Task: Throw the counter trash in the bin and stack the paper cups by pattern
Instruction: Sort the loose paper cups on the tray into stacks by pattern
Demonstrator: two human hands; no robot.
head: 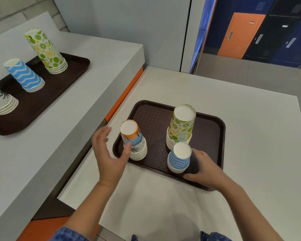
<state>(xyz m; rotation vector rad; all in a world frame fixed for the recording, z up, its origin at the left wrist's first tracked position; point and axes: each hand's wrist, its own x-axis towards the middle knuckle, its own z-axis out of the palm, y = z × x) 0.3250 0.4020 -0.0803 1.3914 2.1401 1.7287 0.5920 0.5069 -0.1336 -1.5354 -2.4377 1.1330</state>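
Two hands | left grip (109, 153) open | right grip (205, 169) round striped paper-cup stack (178, 160)

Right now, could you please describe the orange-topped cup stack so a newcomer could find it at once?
Find the brown tray on the nearer, lower counter. At its left edge stands a stack of upside-down cups. Only its top cup is orange with dark leaves; the citrus stack and the blue-striped stack stand to its right.
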